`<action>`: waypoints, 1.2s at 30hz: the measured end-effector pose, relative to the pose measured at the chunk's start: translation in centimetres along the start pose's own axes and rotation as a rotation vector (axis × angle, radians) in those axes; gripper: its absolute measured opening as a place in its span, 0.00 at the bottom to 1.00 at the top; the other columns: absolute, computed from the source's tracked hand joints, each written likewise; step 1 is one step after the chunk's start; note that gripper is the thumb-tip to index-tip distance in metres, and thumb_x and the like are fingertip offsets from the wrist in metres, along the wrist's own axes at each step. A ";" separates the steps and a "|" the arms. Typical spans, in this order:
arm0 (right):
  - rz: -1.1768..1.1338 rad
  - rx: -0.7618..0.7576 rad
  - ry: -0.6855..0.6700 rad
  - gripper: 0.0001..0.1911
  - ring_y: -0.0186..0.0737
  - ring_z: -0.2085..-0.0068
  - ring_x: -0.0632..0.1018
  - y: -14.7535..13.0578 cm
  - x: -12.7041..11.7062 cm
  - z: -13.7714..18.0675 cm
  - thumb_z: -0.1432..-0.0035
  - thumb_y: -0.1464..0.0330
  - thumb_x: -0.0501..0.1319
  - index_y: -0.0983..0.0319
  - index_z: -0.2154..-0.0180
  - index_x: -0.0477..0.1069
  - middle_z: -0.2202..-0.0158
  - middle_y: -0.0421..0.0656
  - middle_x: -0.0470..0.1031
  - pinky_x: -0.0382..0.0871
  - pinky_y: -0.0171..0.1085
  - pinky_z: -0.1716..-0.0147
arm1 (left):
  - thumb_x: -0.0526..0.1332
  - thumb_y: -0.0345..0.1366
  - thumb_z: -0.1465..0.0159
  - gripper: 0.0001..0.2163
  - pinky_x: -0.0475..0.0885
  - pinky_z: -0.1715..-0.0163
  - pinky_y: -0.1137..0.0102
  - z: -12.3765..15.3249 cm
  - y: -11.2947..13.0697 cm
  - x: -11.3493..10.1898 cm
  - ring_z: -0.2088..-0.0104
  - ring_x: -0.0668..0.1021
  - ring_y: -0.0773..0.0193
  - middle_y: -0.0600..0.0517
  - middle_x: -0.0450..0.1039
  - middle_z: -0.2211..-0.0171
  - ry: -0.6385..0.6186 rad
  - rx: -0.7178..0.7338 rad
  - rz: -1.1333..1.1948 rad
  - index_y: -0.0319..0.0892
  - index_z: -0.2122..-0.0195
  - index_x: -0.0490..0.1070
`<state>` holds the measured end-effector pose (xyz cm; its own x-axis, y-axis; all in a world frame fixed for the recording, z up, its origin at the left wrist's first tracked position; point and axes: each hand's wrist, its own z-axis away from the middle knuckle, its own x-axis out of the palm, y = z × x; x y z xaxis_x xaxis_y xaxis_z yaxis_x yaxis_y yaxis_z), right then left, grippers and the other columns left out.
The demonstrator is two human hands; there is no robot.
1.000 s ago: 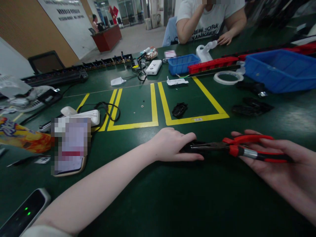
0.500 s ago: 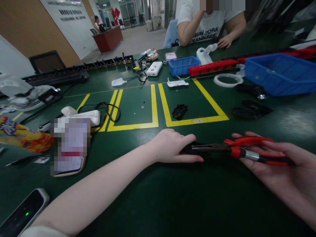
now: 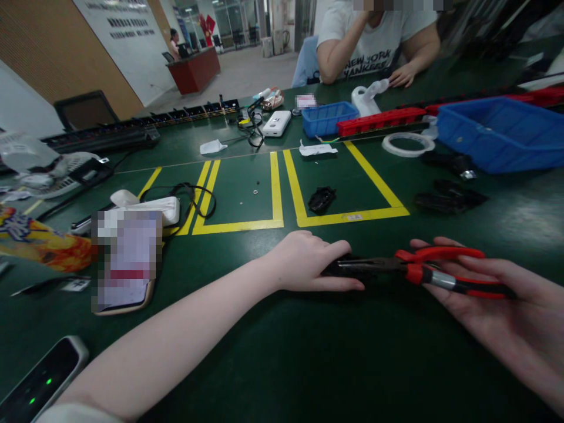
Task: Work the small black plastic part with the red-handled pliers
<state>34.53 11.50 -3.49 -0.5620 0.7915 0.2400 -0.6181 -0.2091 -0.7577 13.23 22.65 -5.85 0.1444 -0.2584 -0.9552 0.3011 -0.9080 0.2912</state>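
Note:
My left hand (image 3: pixel 311 261) is closed around a black part (image 3: pixel 341 266), thumb and fingers on either side of it. The hand hides most of that part. Long-nose pliers with red and black handles (image 3: pixel 434 275) lie across my right hand (image 3: pixel 506 317), whose fingers curl under the handles while the thumb rests along them. The jaws point left and reach the black part; their tips blend with it, so I cannot tell what they grip. Beyond my hands, a crumpled-looking black piece (image 3: pixel 321 200) sits inside a yellow-taped box, and a small metal ring (image 3: pixel 255 192) lies in the neighbouring one.
At the right are a blue bin (image 3: pixel 497 135), a tape roll (image 3: pixel 408 144) and black pieces (image 3: pixel 452 197). To the left lie a phone (image 3: pixel 130 261), a cable (image 3: pixel 214 202) and an orange-yellow package (image 3: pixel 39 241). Across the table sits a person (image 3: pixel 374 47) near a smaller blue bin (image 3: pixel 330 119).
My right hand and the pliers have shifted slightly left, toward the black part. My left hand stays in place with its hold unchanged.

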 end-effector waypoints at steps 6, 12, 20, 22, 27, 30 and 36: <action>0.013 0.014 0.013 0.22 0.46 0.62 0.84 0.0 0.0 -0.1 0.47 0.79 0.52 0.62 0.56 0.77 0.53 0.53 0.80 0.81 0.38 0.67 | 0.51 0.59 0.32 0.24 0.67 0.70 0.70 0.0 -0.1 0.1 0.71 0.79 0.62 0.53 0.77 0.71 0.009 0.007 -0.019 0.42 0.55 0.68; 0.043 -0.002 -0.001 0.22 0.44 0.63 0.84 0.2 -0.1 0.0 0.48 0.80 0.52 0.60 0.57 0.77 0.53 0.50 0.80 0.81 0.37 0.67 | 0.51 0.59 0.32 0.24 0.66 0.71 0.70 0.0 -0.1 0.1 0.72 0.78 0.62 0.53 0.76 0.71 0.014 0.016 -0.027 0.42 0.55 0.68; 0.050 -0.011 -0.012 0.22 0.43 0.66 0.84 0.2 0.1 0.2 0.49 0.82 0.52 0.60 0.59 0.77 0.55 0.49 0.81 0.82 0.37 0.69 | 0.52 0.59 0.32 0.24 0.65 0.72 0.71 0.0 -0.2 0.2 0.73 0.77 0.62 0.53 0.76 0.72 0.028 0.025 -0.019 0.42 0.56 0.68; 0.041 -0.001 -0.005 0.22 0.44 0.66 0.84 0.0 0.1 0.2 0.49 0.82 0.52 0.60 0.60 0.77 0.56 0.48 0.81 0.82 0.37 0.69 | 0.52 0.59 0.32 0.23 0.65 0.71 0.71 0.0 -0.2 0.2 0.73 0.78 0.63 0.53 0.76 0.72 0.022 0.018 -0.007 0.42 0.55 0.68; 0.032 -0.004 0.029 0.22 0.44 0.66 0.84 -0.3 0.0 -0.2 0.50 0.82 0.52 0.59 0.60 0.77 0.56 0.47 0.82 0.82 0.37 0.70 | 0.52 0.59 0.32 0.24 0.66 0.70 0.70 0.0 0.0 0.1 0.72 0.78 0.62 0.53 0.77 0.71 0.011 0.006 -0.013 0.41 0.54 0.68; 0.023 0.001 0.031 0.21 0.45 0.64 0.84 -0.3 0.0 -0.2 0.49 0.80 0.52 0.60 0.59 0.77 0.55 0.48 0.81 0.82 0.37 0.70 | 0.52 0.59 0.32 0.24 0.67 0.70 0.70 0.0 0.0 0.1 0.72 0.79 0.62 0.53 0.77 0.71 0.007 0.006 -0.005 0.41 0.54 0.68; -0.006 -0.005 0.037 0.20 0.46 0.62 0.84 -0.2 0.1 0.1 0.47 0.78 0.52 0.62 0.57 0.77 0.55 0.53 0.81 0.81 0.37 0.69 | 0.52 0.58 0.32 0.23 0.67 0.70 0.70 0.0 -0.1 0.0 0.71 0.79 0.62 0.53 0.77 0.71 0.005 0.010 0.008 0.41 0.54 0.68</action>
<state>34.60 11.58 -3.25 -0.5378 0.8133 0.2220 -0.6187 -0.2018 -0.7593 13.22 22.71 -5.91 0.1511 -0.2639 -0.9527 0.2905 -0.9093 0.2979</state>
